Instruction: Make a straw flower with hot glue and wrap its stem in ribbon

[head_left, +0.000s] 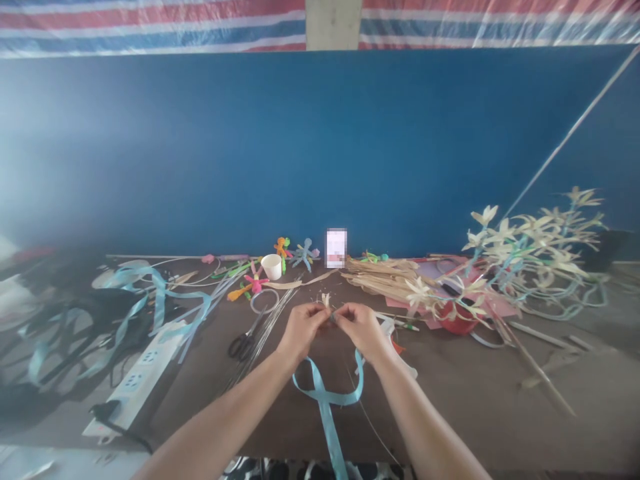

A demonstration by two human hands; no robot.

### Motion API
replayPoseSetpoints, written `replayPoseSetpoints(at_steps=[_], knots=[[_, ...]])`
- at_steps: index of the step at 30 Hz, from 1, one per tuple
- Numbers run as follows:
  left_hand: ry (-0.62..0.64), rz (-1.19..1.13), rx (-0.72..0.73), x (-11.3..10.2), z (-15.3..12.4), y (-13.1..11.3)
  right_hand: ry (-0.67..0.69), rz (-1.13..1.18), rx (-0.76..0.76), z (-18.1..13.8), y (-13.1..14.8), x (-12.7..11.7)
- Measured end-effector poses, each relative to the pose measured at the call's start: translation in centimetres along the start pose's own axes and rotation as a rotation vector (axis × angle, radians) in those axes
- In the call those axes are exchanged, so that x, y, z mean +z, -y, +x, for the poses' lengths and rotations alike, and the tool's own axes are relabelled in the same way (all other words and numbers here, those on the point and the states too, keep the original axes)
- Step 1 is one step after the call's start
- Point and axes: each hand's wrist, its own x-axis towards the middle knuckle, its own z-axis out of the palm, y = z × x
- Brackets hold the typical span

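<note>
My left hand (301, 329) and my right hand (361, 327) meet over the middle of the brown table (475, 400), fingers pinched together. Between the fingertips sits a small pale straw flower (326, 300) on a thin wire; both hands pinch it. A light blue ribbon (327, 400) loops on the table under my wrists and hangs over the near edge. A thin wire (367, 413) trails from my right hand toward the table's front.
Black scissors (243, 344) and a bundle of wires lie left of my hands, near a white cup (271, 266) and a tape ring (265, 301). A white power strip (141, 373) sits at left. Straw strips (383, 275) and finished pale flowers (530, 247) fill the right.
</note>
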Motion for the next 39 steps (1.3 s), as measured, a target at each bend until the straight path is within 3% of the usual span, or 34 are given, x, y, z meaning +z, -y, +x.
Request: replayPoseSetpoints(at_steps=[14,22,28,35,39], knots=[[-0.051,0.009,0.043,0.1,0.2,1.9,0.01,-0.259,-0.031,-0.1,0.0,-0.5],[-0.076,0.058,0.083,0.0,0.2,2.6,-0.087,-0.618,-0.115,-1.1,0.6,0.0],[-0.061,0.071,0.076,0.0,0.0,2.6,-0.05,-0.575,-0.101,-1.0,0.2,-0.4],[-0.067,0.036,0.062,-0.3,-0.1,2.5,0.053,-0.319,-0.096,-0.8,-0.1,-0.5],[-0.074,0.015,0.075,0.0,-0.2,2.5,-0.078,-0.445,-0.089,-1.4,-0.1,0.4]])
